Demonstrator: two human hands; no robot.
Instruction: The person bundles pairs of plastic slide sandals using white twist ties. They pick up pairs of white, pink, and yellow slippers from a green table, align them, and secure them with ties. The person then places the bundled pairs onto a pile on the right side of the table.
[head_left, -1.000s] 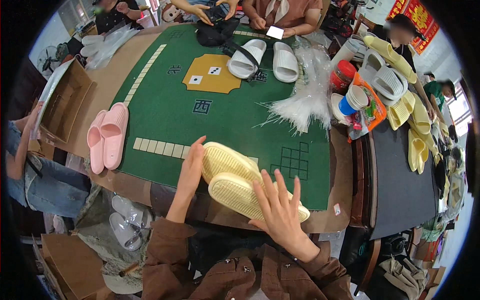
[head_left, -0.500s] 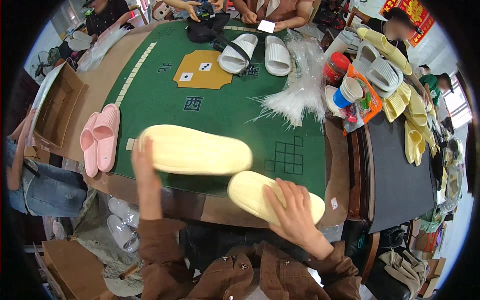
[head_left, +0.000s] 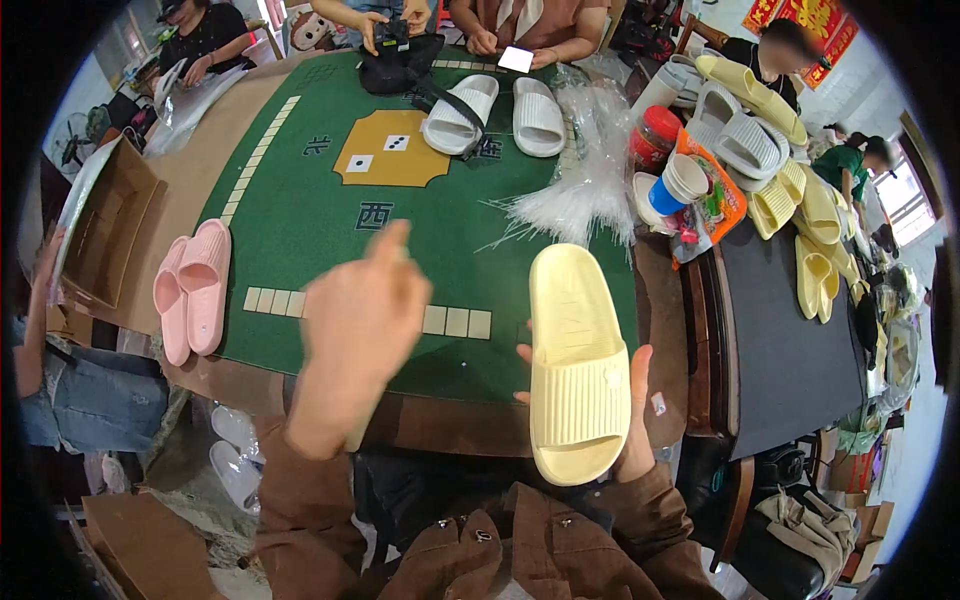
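Observation:
A pale yellow slide slipper (head_left: 578,380) stands upright in front of me, its ribbed strap and inner sole showing. My right hand (head_left: 638,435) is closed around it from behind, the thumb along its right edge and fingertips at its left edge. My left hand (head_left: 362,335), smeared by motion, hangs over the near side of the green table mat (head_left: 440,260) with one finger pointing forward. What it holds, if anything, is hidden; the second yellow slipper is not clearly visible. A pair of pink slippers (head_left: 195,290) rests at the mat's left edge.
White slippers (head_left: 538,118), a black bag (head_left: 400,68) and clear plastic bags (head_left: 580,150) occupy the far side, where other people sit. On the right, a red-lidded jar (head_left: 655,135), paper cups (head_left: 680,185) and more slippers are piled. An open cardboard box (head_left: 110,225) stands left.
The slipper in my right hand has turned from sole-out to strap-out and stands more upright. My left hand has moved right and forward; the slipper seen with it is no longer clearly visible.

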